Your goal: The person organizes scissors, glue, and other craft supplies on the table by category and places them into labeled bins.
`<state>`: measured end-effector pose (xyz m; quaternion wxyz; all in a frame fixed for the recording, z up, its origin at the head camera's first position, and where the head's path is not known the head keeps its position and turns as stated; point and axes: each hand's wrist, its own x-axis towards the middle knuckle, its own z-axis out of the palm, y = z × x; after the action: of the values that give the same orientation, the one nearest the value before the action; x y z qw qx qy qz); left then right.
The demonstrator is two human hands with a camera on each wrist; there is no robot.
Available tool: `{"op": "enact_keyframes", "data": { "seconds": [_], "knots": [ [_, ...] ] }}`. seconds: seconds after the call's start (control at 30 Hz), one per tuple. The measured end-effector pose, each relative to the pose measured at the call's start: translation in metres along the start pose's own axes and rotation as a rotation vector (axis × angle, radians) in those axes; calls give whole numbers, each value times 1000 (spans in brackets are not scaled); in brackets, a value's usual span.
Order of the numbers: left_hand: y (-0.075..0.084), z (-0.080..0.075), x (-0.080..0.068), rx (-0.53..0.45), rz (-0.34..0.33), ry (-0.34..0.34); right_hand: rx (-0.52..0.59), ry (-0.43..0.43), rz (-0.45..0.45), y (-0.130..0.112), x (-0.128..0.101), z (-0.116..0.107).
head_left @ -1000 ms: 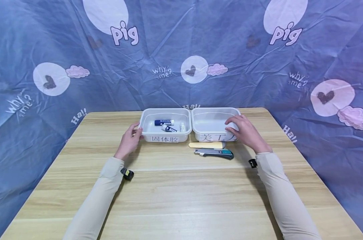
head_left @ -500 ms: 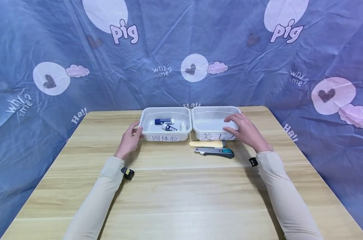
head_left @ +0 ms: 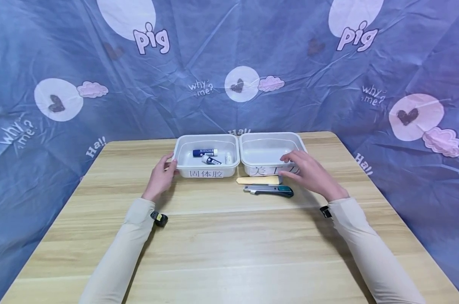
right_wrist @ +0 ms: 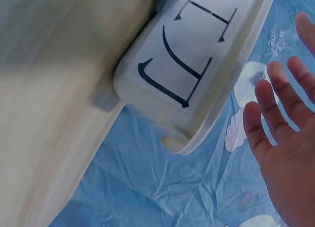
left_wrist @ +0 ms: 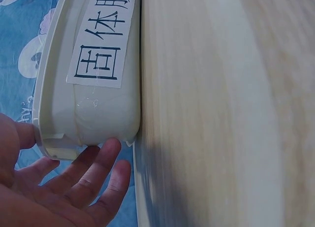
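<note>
Two white plastic bins stand side by side at the far middle of the wooden table. The left bin holds three glue sticks. My left hand touches its near left corner, with straight fingers against the bin's wall. The right bin looks empty. My right hand hovers open at its front right, its fingers spread and apart from the bin's labelled wall. A yellow utility knife and a teal and grey one lie just in front of it.
A blue printed cloth hangs behind and around the table. Bare wood stretches from the knives to the near edge. Both forearms wear beige sleeves with wrist cameras.
My right hand has drawn back from the right bin's rim toward the knives. The left hand has stayed at the left bin's corner.
</note>
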<state>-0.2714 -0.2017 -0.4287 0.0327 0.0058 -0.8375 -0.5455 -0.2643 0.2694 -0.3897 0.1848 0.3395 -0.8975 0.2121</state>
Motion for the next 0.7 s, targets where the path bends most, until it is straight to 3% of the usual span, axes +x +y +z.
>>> {"op": "enact_keyframes", "data": {
  "seconds": [0.33, 0.7],
  "knots": [
    [0, -1, 0, -5, -6, 2, -30, -67, -19, -3, -10, 5],
    [0, 0, -1, -1, -1, -2, -86, -172, 31, -6, -18, 17]
  ]
}}
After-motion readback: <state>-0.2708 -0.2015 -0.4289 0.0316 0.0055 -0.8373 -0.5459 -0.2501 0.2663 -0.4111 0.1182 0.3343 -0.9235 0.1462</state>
